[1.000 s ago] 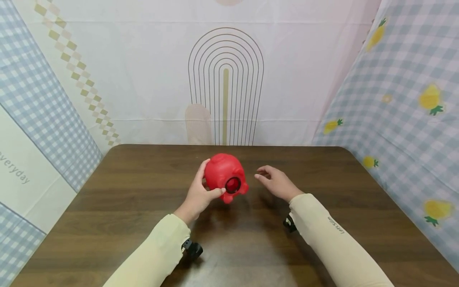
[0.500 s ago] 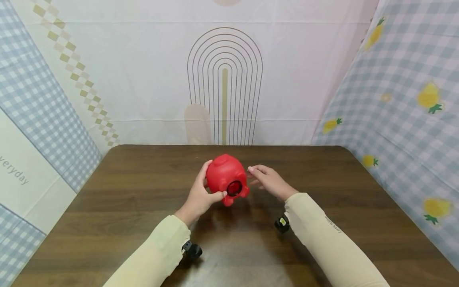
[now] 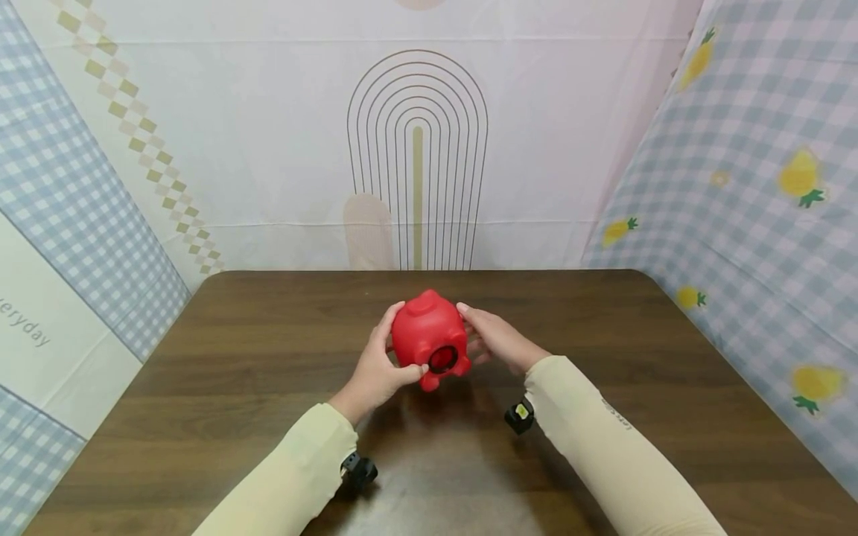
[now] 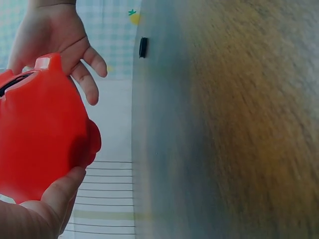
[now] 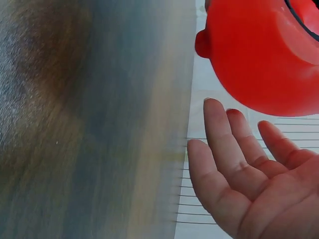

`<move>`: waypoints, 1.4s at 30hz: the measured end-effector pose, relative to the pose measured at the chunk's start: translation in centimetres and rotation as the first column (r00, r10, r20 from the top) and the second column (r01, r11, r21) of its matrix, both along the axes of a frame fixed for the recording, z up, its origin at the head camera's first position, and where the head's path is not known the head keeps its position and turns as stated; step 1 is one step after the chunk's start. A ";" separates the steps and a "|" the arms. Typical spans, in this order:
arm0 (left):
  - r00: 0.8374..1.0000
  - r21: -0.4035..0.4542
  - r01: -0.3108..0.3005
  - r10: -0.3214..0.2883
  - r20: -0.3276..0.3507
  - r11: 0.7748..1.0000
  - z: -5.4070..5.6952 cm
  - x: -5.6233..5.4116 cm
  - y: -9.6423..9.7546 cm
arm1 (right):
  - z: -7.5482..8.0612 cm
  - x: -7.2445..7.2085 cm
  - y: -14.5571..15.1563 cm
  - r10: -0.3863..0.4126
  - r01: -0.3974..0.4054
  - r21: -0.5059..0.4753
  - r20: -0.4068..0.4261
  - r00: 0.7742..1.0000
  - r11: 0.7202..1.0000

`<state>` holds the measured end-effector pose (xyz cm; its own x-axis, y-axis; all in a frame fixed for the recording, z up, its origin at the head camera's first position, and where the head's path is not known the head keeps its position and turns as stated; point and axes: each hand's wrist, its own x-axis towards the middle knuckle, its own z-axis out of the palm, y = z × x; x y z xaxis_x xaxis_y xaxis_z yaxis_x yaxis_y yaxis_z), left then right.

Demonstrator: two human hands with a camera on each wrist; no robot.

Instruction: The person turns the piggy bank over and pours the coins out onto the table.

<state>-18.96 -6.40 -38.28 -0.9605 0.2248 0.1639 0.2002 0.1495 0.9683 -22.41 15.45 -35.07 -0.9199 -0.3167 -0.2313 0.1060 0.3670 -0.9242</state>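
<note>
A round red piggy bank [image 3: 424,321] with short stubby feet is tilted so that its black-rimmed round opening [image 3: 443,359] faces the person. My left hand [image 3: 372,376] grips it from the left, thumb near the opening and the other fingers behind the body. On the far side of the bank, my right hand [image 3: 504,341] has its fingers extended beside the red surface. In the right wrist view a gap shows between those fingers [image 5: 217,132] and the bank. From the left wrist, the bank appears raised off the tabletop.
A dark wooden table [image 3: 268,327] lies under both hands. Behind it hangs a white cloth [image 3: 281,149] with printed arches, and a checked cloth [image 3: 751,223] with a yellow fruit print hangs at the right. Black wrist cameras [image 3: 519,417] sit under the sleeves.
My right hand has moved left to the bank's side, its fingers straightening. The bank has shifted slightly right and turned in my left hand, its opening now lower.
</note>
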 end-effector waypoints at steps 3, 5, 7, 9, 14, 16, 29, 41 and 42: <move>1.000 -0.023 0.010 -0.011 -0.029 1.000 0.0 0.2 0.1 | 0.2 0.1 0.1 0.015 -0.015 -0.015 0.021 1.000 1.000; 0.999 -0.036 0.015 -0.016 -0.043 0.999 0.0 0.3 0.2 | 0.4 0.1 0.2 0.025 -0.024 -0.013 0.031 0.999 1.000; 0.999 -0.050 0.021 -0.023 -0.044 0.999 0.1 0.4 0.3 | 0.6 0.1 0.3 0.036 -0.035 -0.011 0.046 0.998 0.999; 0.998 -0.061 0.030 -0.033 -0.049 0.998 0.2 0.5 0.4 | 0.8 0.1 0.3 0.044 -0.043 -0.010 0.068 0.997 0.999; 0.995 -0.097 0.046 -0.054 -0.081 0.994 0.2 0.8 0.6 | 1.1 0.1 0.5 0.064 -0.065 0.006 0.107 0.992 0.998; 0.994 -0.106 0.050 -0.060 -0.093 0.993 0.2 1.0 0.6 | 1.2 0.0 0.6 0.076 -0.078 0.013 0.113 0.991 0.997; 0.981 -0.122 0.078 -0.098 -0.168 0.990 -0.1 1.3 0.8 | 1.0 -0.2 1.5 0.221 -0.220 -0.027 0.228 0.948 0.975; 0.972 -0.169 0.064 -0.100 -0.214 0.983 0.1 1.5 0.9 | 0.6 -0.1 1.9 0.253 -0.226 -0.124 0.300 0.920 0.966; 0.971 -0.178 0.061 -0.100 -0.216 0.982 0.1 1.5 0.9 | 0.6 0.0 1.9 0.258 -0.225 -0.138 0.303 0.918 0.964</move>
<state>-17.45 -5.52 -38.13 -0.8815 0.3425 0.3250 0.4263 0.2814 0.8597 -22.44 17.39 -34.51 -0.6972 -0.5560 -0.4526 0.3172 0.3268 -0.8902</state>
